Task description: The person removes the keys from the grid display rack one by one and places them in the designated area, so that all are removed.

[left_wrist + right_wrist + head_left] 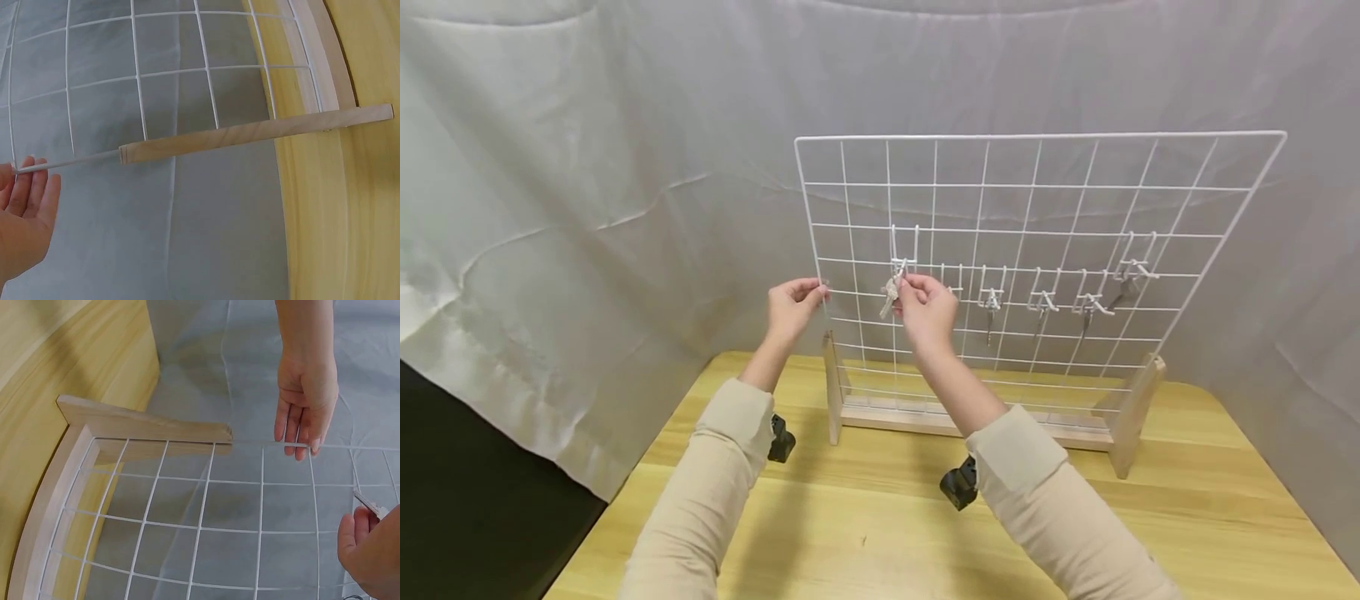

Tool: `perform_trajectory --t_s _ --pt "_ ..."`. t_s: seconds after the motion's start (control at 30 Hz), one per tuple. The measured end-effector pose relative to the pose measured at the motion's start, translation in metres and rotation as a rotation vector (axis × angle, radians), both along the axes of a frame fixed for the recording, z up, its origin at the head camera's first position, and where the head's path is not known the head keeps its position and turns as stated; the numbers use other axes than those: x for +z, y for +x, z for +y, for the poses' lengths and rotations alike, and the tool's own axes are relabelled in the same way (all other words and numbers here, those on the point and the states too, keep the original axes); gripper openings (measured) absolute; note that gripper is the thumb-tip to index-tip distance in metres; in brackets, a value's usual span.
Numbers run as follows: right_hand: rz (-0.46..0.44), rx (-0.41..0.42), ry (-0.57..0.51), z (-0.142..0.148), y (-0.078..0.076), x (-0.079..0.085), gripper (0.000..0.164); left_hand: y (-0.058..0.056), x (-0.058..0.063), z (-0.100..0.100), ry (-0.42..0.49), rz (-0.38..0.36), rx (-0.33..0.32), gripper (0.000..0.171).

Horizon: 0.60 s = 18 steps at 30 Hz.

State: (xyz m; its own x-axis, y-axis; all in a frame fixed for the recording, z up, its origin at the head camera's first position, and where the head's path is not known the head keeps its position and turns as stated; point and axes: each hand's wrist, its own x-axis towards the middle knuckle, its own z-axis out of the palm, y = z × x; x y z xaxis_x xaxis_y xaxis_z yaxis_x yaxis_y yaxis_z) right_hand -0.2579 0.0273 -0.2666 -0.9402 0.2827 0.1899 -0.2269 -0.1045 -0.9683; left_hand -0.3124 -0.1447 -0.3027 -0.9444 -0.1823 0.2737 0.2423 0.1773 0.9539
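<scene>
A white wire grid panel stands upright in a wooden base. At its left edge my left hand pinches the side wire between thumb and fingers, as the left wrist view also shows. My right hand holds a small bunch of keys at a white double-wire hook on the panel's left part. Whether the key ring is over the hook's prong cannot be made out. In the right wrist view, one key sticks out past the right fingers.
Further right, several similar hooks carry keys, among them one key near the middle and another higher up. One hook is partly behind my right hand. Wooden feet support the panel on the wood-grain table. Grey cloth hangs behind.
</scene>
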Motion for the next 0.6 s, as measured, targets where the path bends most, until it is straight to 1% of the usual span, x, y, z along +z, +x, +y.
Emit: perform_trajectory --t_s 0.13,0.23,0.4,0.5,0.6 --pt "0.022 0.002 -0.011 0.000 0.004 0.001 0.015 -0.001 0.002 -0.003 -0.014 -0.035 -0.027 0.022" --pt "0.028 0.000 0.006 0.002 0.007 0.003 0.015 -0.003 0.004 -0.005 -0.014 -0.045 -0.045 0.022" --pt "0.038 -0.007 0.053 0.008 0.010 0.006 0.016 -0.006 0.003 -0.007 0.013 -0.026 -0.064 0.023" --pt "0.037 -0.001 0.054 0.012 0.013 0.007 0.017 -0.008 0.001 -0.008 0.027 -0.019 -0.066 0.023" --pt "0.031 0.014 0.057 0.015 0.016 0.009 0.018 -0.009 0.000 -0.009 0.022 -0.019 -0.064 0.024"
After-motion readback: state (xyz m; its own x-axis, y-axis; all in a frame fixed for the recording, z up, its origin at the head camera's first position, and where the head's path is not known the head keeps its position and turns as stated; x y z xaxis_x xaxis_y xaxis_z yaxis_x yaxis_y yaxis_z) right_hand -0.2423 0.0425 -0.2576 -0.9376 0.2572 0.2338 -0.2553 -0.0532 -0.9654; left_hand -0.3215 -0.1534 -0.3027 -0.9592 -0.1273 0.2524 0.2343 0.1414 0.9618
